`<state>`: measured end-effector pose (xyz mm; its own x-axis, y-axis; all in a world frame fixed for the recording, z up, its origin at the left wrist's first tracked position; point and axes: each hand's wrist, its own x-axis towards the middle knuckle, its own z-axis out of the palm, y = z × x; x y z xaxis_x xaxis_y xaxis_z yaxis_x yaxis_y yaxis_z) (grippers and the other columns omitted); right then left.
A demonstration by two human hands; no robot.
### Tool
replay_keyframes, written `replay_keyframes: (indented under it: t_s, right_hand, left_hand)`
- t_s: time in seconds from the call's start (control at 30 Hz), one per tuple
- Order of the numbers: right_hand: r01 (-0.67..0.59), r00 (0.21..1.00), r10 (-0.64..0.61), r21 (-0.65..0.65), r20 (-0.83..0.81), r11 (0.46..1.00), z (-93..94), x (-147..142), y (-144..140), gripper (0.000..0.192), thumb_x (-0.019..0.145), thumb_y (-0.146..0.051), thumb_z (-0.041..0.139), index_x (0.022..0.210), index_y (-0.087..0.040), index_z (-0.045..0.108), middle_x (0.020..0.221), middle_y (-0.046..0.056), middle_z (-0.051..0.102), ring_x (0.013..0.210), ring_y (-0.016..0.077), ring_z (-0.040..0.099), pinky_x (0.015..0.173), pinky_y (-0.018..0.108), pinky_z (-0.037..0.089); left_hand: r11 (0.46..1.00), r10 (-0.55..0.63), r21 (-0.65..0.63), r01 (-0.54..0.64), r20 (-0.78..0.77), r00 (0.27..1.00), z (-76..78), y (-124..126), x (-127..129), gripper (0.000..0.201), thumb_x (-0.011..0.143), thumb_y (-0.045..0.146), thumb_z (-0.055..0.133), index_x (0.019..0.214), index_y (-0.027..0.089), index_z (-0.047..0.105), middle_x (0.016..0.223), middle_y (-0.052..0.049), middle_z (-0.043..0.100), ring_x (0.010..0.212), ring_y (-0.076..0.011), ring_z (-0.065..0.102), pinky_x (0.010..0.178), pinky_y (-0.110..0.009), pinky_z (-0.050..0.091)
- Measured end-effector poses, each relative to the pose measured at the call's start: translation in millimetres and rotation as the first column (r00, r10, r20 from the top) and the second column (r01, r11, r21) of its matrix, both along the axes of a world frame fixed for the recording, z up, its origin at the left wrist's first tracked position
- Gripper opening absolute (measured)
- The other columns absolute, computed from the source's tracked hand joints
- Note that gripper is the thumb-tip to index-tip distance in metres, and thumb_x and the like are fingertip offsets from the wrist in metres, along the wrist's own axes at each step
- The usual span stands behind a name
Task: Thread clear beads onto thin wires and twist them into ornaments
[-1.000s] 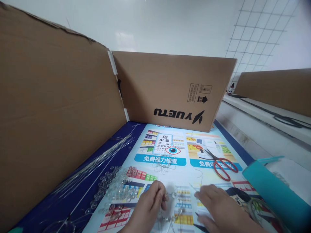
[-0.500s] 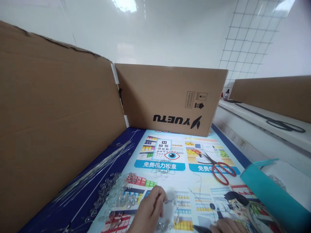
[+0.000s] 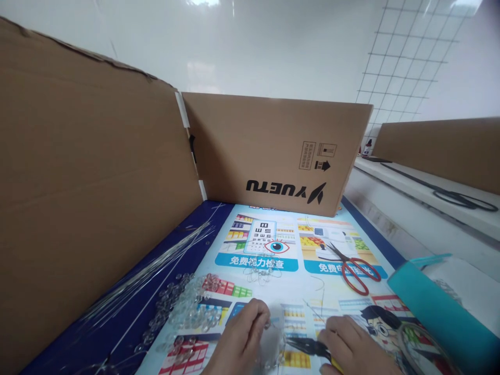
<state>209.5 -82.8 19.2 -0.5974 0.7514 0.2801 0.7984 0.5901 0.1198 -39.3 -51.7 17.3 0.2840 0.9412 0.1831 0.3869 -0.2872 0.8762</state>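
Observation:
My left hand [image 3: 242,338] is closed in a pinch near the bottom middle, with a clear bead and thin wire at its fingertips. Clear beads strung on wire [image 3: 279,357] hang just right of that hand, partly hidden by it. My right hand [image 3: 349,344] is wrapped round a pair of pliers [image 3: 308,346] with dark pointed jaws and a bit of yellow handle showing. The jaws point left, close to the beaded wire; whether they touch it I cannot tell. A heap of loose clear beads [image 3: 191,307] lies left of my left hand.
Red-handled scissors [image 3: 353,268] lie on the printed sheet. A bundle of thin wires [image 3: 156,271] runs along the left. Beaded wire pieces [image 3: 264,268] lie farther back. A teal box [image 3: 441,307] and a wire coil [image 3: 422,349] sit right. Cardboard panels [image 3: 273,151] stand behind and left.
My right hand has come up and left from the bottom edge, bringing the pliers close to the beaded wire. The left hand keeps its pinch in nearly the same place.

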Motion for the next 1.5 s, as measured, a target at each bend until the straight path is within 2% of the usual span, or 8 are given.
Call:
replay_keyframes:
  t_s: [0.17, 0.4, 0.67, 0.83, 1.1, 1.33, 1.5]
  right_hand:
    - [0.013, 1.000, -0.014, 0.063, 0.015, 0.998, 17.5, -25, 12, 0.024, 0.069, -0.030, 0.064, 0.090, -0.022, 0.053, 0.088, 0.004, 0.060, 0.078, 0.0237, 0.053, 0.065, 0.035, 0.039]
    - [0.015, 1.000, -0.015, 0.026, 0.017, 1.000, 23.4, -33, 20, 0.021, 0.069, -0.030, 0.065, 0.086, -0.022, 0.055, 0.085, 0.004, 0.059, 0.076, 0.0233, 0.049, 0.065, 0.034, 0.033]
    - [-0.002, 0.999, -0.001, -0.053, -0.051, 0.999, 23.3, -27, 18, 0.021, 0.071, -0.031, 0.065, 0.087, -0.022, 0.055, 0.085, 0.003, 0.057, 0.078, 0.0218, 0.048, 0.068, 0.033, 0.033]
    - [-0.002, 0.999, -0.004, -0.168, -0.038, 0.986, 27.8, -25, 14, 0.020, 0.072, -0.030, 0.065, 0.087, -0.022, 0.055, 0.087, 0.003, 0.057, 0.079, 0.0211, 0.048, 0.067, 0.032, 0.034]
    - [-0.022, 0.999, 0.020, -0.060, -0.030, 0.998, 32.3, -31, 13, 0.024, 0.064, -0.033, 0.072, 0.078, -0.023, 0.055, 0.076, 0.000, 0.057, 0.070, 0.0183, 0.048, 0.060, 0.028, 0.030]
    - [-0.015, 0.999, 0.013, -0.065, -0.031, 0.998, 42.6, -36, 16, 0.019, 0.066, -0.031, 0.070, 0.074, -0.023, 0.055, 0.072, -0.002, 0.057, 0.069, 0.0172, 0.050, 0.059, 0.029, 0.027]
    - [-0.032, 0.999, 0.032, -0.043, 0.000, 0.999, 40.7, -38, 19, 0.017, 0.068, -0.029, 0.069, 0.068, -0.022, 0.054, 0.066, -0.002, 0.056, 0.065, 0.0165, 0.049, 0.056, 0.030, 0.025]
  left_hand:
    - [1.000, -0.006, 0.017, 0.007, -0.040, 0.999, -1.6, 1, -2, 0.022, 0.091, 0.029, 0.034, 0.076, 0.021, 0.048, 0.068, 0.000, 0.049, 0.063, -0.0143, 0.045, 0.061, -0.022, 0.036]
    - [0.999, -0.043, 0.029, 0.044, -0.047, 0.998, -5.9, 2, -3, 0.024, 0.092, 0.031, 0.033, 0.075, 0.021, 0.045, 0.067, 0.002, 0.047, 0.061, -0.0138, 0.044, 0.059, -0.022, 0.034]
    - [0.999, -0.022, -0.030, 0.022, -0.020, 1.000, -7.8, 2, -2, 0.026, 0.093, 0.034, 0.031, 0.076, 0.020, 0.045, 0.065, 0.002, 0.045, 0.060, -0.0135, 0.043, 0.058, -0.023, 0.033]
    - [0.999, -0.039, -0.025, 0.038, -0.072, 0.997, -8.2, 1, -4, 0.026, 0.093, 0.033, 0.028, 0.077, 0.021, 0.045, 0.068, 0.001, 0.046, 0.062, -0.0141, 0.044, 0.059, -0.024, 0.034]
    - [0.994, -0.091, 0.035, 0.100, -0.188, 0.978, -10.9, 3, -6, 0.024, 0.094, 0.029, 0.025, 0.081, 0.021, 0.043, 0.073, 0.000, 0.050, 0.067, -0.0149, 0.047, 0.063, -0.026, 0.035]
    - [0.979, -0.114, 0.128, 0.160, -0.307, 0.945, -18.6, 3, -9, 0.017, 0.092, 0.021, 0.026, 0.085, 0.022, 0.041, 0.079, -0.001, 0.054, 0.071, -0.0157, 0.050, 0.064, -0.026, 0.036]
    - [0.961, -0.117, 0.192, 0.197, -0.363, 0.924, -18.1, 5, -10, 0.014, 0.088, 0.014, 0.030, 0.085, 0.022, 0.041, 0.079, -0.002, 0.055, 0.071, -0.0163, 0.051, 0.062, -0.026, 0.035]
